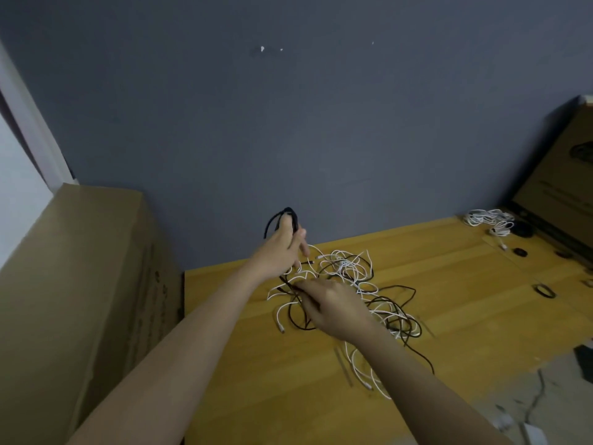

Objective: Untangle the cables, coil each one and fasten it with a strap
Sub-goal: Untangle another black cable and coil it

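Head view: black coil stands upright, gripped by the raised left hand; right hand pinches its trailing strand over the tangle.

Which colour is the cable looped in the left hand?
Black cable, gripped by the left hand; head view.

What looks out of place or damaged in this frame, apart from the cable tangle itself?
The grey wall has small chipped white spots near the top, where paint seems to have come off. On the wooden surface, nothing else looks spilled or broken; the tangled cables are the job itself.
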A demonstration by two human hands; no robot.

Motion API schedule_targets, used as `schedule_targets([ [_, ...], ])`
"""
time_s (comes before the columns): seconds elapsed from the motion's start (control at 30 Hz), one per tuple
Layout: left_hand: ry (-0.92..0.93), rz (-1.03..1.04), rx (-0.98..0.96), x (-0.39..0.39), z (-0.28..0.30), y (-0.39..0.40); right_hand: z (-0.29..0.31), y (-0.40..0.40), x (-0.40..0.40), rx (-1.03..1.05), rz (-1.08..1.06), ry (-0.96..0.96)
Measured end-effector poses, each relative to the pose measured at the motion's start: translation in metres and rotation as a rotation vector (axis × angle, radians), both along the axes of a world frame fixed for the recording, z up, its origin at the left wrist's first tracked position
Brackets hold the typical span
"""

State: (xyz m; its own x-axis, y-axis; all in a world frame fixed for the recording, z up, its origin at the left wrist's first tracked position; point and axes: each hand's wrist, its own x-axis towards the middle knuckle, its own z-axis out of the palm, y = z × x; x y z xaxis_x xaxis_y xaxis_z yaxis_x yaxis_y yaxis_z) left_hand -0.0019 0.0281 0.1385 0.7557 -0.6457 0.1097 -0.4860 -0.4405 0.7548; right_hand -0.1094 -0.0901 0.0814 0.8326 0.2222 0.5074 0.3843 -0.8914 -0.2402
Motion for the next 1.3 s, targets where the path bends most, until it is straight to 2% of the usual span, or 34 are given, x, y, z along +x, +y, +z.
schedule_targets([
  [0.07,-0.028,-0.048,0.214,0.002,-0.003,0.005,0.01,-0.013,0.001,0.107,-0.078,-0.071],
  [0.13,-0.063,-0.059,0.324,0.0,-0.002,0.008,0.019,-0.026,0.002,0.245,-0.151,-0.061],
  [0.23,-0.027,-0.118,0.273,-0.008,0.005,0.006,0.029,-0.045,0.009,0.45,-0.267,0.032],
  [0.3,-0.02,-0.176,0.227,-0.011,0.013,0.006,0.032,-0.057,0.012,0.516,-0.328,0.103],
  [0.47,0.025,-0.082,-0.027,-0.003,0.027,0.006,0.014,-0.087,0.009,0.493,-0.525,0.209],
  [0.63,0.277,-0.011,-0.466,-0.009,0.051,-0.011,0.022,-0.085,0.025,0.405,-0.463,0.354],
  [0.7,0.296,0.033,-0.575,-0.006,0.071,-0.019,0.05,-0.079,0.037,0.573,-0.448,0.36],
  [0.73,0.288,0.053,-0.615,-0.003,0.083,-0.022,0.07,-0.077,0.044,0.684,-0.453,0.3],
  [0.83,0.213,0.115,-0.662,0.012,0.131,-0.028,0.15,-0.076,0.07,0.908,-0.387,-0.052],
  [0.93,0.109,0.119,-0.654,0.027,0.183,-0.029,0.235,-0.068,0.079,1.01,-0.21,-0.397],
  [1.0,0.098,0.091,-0.682,0.032,0.211,-0.029,0.269,-0.063,0.08,0.996,-0.154,-0.547],
  [1.07,0.114,0.063,-0.697,0.035,0.229,-0.028,0.279,-0.066,0.085,0.919,-0.197,-0.53],
  [1.17,0.126,0.025,-0.701,0.033,0.243,-0.023,0.284,-0.073,0.096,0.842,-0.314,-0.36],
  [1.3,0.19,-0.08,-0.771,0.03,0.249,-0.01,0.307,-0.067,0.094,0.932,-0.236,-0.494],
])
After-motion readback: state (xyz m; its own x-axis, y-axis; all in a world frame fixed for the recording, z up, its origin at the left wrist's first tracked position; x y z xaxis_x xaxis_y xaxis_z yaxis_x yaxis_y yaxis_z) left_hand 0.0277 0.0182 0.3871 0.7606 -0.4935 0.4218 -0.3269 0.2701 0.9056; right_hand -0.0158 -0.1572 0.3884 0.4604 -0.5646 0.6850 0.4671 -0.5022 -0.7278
